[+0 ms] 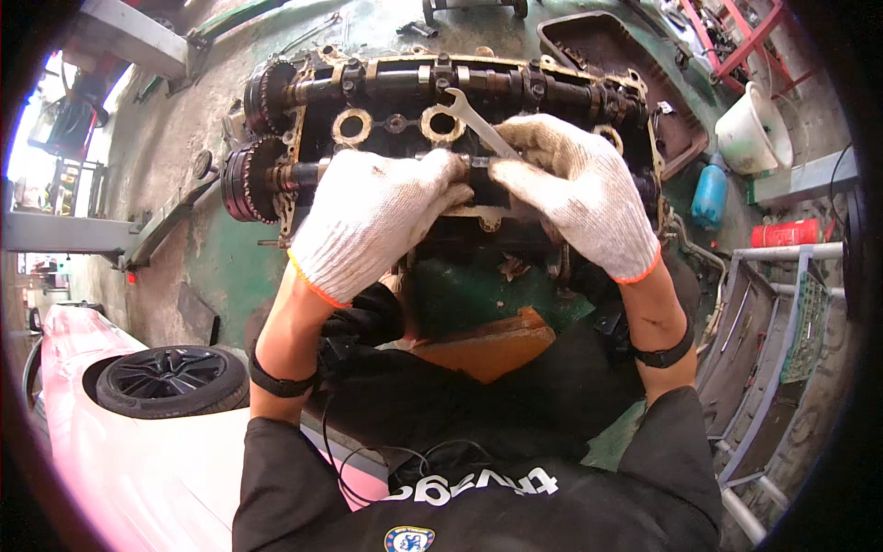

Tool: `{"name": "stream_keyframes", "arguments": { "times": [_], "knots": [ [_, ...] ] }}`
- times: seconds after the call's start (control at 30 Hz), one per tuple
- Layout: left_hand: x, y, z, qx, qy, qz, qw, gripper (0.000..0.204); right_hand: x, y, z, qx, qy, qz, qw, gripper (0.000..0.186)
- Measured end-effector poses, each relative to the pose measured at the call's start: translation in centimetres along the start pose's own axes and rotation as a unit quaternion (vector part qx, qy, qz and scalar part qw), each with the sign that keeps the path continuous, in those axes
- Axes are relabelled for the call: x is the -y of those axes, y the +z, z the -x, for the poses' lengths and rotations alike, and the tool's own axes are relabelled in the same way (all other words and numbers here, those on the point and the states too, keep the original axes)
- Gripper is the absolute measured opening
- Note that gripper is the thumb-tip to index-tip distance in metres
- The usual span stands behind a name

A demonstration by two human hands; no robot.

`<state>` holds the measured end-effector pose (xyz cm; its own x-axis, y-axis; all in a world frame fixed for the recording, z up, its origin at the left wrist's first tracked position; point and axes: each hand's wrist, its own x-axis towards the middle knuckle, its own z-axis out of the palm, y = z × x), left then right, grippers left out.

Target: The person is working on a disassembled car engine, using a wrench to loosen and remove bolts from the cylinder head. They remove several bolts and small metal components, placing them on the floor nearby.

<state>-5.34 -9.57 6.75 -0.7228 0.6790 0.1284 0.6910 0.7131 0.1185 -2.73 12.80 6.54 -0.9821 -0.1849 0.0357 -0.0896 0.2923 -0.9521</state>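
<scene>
A dark engine cylinder head (391, 72) lies in front of me, with two camshafts running across it and toothed gears (250, 181) at their left ends. My right hand (589, 189), in a white knit glove with an orange hem, is closed round a steel wrench (480, 124). The wrench's open jaw points up and left, over the head between the far camshaft (386, 85) and the near one. My left hand (372, 216), gloved alike, rests at the near camshaft (306, 175). Its fingers are curled together close to the right fingertips; what they pinch is hidden.
A dark tray (602, 41) lies behind the engine at the right. Beyond it stand a white bucket (754, 129), a blue bottle (709, 193) and a red can (785, 233). A grey metal frame (736, 345) is at lower right, a pink car (138, 469) with a black wheel (166, 380) at lower left.
</scene>
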Motion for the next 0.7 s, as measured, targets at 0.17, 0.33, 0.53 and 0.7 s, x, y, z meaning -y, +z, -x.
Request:
{"name": "stream_keyframes", "arguments": {
  "times": [0.17, 0.33, 0.53, 0.7],
  "knots": [
    [-2.0, 0.6, -0.1, -0.067, -0.11, 0.04, 0.991, 0.029, -0.7, 0.5, -0.2, -0.033, -0.073, -0.018, 0.997, 0.027],
    [-3.0, 0.3, -0.3, -0.094, -0.142, 0.073, 0.983, 0.032, -1.8, 0.6, -1.2, -0.035, -0.063, 0.025, 0.997, 0.036],
    [-1.7, -1.4, 0.0, 0.034, -0.163, 0.191, 0.968, 0.03, -0.1, 0.0, -1.8, -0.012, 0.048, -0.019, 0.999, 0.031],
    [-1.4, -1.4, 0.3, 0.045, -0.139, 0.155, 0.977, 0.032, 1.7, -0.9, -0.9, 0.0, 0.142, -0.097, 0.985, 0.027]
  ]
}}
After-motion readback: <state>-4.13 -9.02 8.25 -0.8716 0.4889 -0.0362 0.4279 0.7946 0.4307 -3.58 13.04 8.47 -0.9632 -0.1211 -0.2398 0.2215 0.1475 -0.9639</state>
